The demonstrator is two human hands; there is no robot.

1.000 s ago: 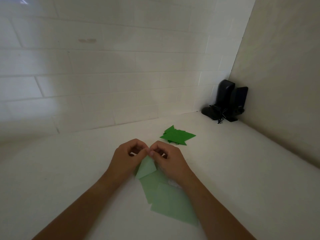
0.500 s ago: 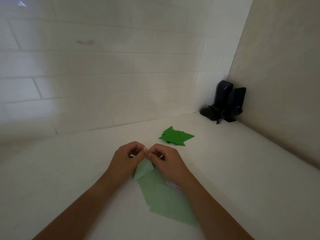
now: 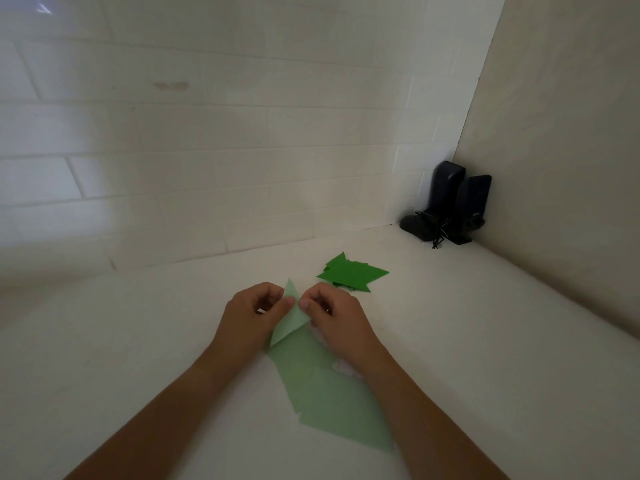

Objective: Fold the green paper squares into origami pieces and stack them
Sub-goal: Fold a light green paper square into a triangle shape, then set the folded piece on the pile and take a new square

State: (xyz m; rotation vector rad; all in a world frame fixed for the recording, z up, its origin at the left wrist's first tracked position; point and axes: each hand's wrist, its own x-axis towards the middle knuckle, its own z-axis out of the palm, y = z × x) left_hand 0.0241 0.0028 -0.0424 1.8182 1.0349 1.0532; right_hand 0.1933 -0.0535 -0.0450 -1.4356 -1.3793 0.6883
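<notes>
A pale green folded paper piece [image 3: 290,322] stands tilted between my hands, its tip poking up above my fingers. My left hand [image 3: 251,315] pinches its left edge and my right hand [image 3: 334,317] pinches its right edge, fingertips nearly meeting. Beneath and toward me lie flat pale green paper squares [image 3: 332,400], overlapping on the white table. A stack of darker green folded pieces [image 3: 351,272] lies just beyond my right hand.
The white table [image 3: 138,341] meets a white tiled wall at the back and a beige wall on the right. Two black speakers with a cable [image 3: 448,206] stand in the far right corner.
The folded piece has been raised and turned, so its pointed tip now shows above my fingers. Both hands kept their pinch and stayed in place.
</notes>
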